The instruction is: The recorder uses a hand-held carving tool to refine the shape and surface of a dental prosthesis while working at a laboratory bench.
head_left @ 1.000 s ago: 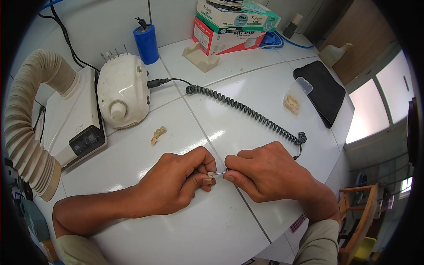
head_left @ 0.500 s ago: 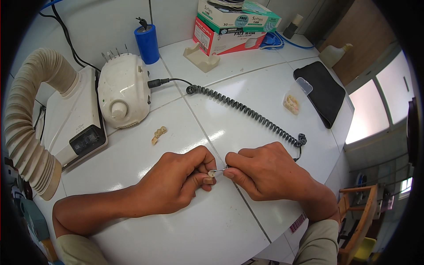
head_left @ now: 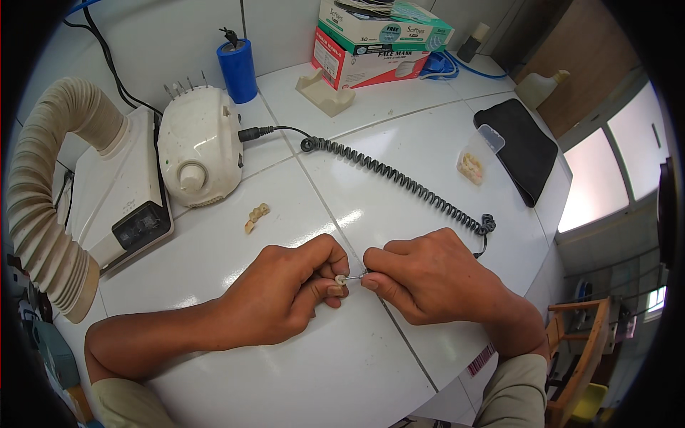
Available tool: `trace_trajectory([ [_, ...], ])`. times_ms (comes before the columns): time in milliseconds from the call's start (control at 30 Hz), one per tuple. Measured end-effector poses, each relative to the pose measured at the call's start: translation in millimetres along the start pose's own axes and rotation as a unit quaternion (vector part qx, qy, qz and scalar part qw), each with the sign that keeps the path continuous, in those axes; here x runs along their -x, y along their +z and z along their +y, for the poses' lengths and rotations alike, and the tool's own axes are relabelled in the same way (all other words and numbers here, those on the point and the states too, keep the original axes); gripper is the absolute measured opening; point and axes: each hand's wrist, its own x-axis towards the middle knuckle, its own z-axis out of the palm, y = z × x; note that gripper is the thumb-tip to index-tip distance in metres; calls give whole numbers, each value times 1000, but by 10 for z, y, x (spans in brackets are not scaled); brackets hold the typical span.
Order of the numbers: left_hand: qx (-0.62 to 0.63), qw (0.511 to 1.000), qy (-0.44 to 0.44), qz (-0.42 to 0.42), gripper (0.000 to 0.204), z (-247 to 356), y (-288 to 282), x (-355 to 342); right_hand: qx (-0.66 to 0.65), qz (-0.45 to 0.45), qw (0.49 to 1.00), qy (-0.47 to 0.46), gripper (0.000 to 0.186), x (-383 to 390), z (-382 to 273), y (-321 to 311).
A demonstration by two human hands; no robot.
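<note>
- Above the front half of the white tiled table [head_left: 285, 389], my left hand [head_left: 275, 292] pinches a small tooth-like piece [head_left: 341, 281] between thumb and fingers.
- Just beside it, my right hand [head_left: 435, 278] is closed around a slim tool [head_left: 354, 277]; its thin metal tip points left and reaches the piece, while my fingers hide most of its body.
- From behind my right hand, a black coiled cord [head_left: 399, 178] slants up and left to a white machine with a knob [head_left: 198, 146]; I cannot see where the cord meets the tool.
- Between that machine and my left hand, a yellowish row of teeth [head_left: 257, 216] lies on the tiles.
- Beyond my right hand, a clear plastic box [head_left: 472, 162] holds more tooth-like pieces, its lid overlapping a black pouch [head_left: 519, 146].
- Toward the wall stand a blue can [head_left: 237, 70], a cream-coloured tray [head_left: 326, 93] and a red and white box [head_left: 364, 65] beneath a green and white one.
- At my far left, a ribbed hose [head_left: 53, 153] curves downward.
</note>
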Motion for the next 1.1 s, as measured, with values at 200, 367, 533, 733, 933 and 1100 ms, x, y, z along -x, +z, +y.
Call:
trace_trajectory([
  [200,5,1000,2,7,10,-2,5,6,0,-4,1000,2,33,-7,-4,-7],
  [367,4,1000,-2,2,11,3,1,-1,1,-13,1000,6,33,-4,-13,-21],
  [533,2,1000,1,0,10,3,2,7,-3,-13,1000,-3,34,0,-4,-21],
  [733,11,1000,-6,1,10,6,0,7,-6,-2,1000,9,34,-4,-15,-16],
  [933,1,1000,-4,-1,10,5,2,8,-3,-2,1000,-6,33,2,1,-7],
  [1100,6,1000,1,2,10,8,1,4,-2,-7,1000,6,32,-1,-3,-25],
])
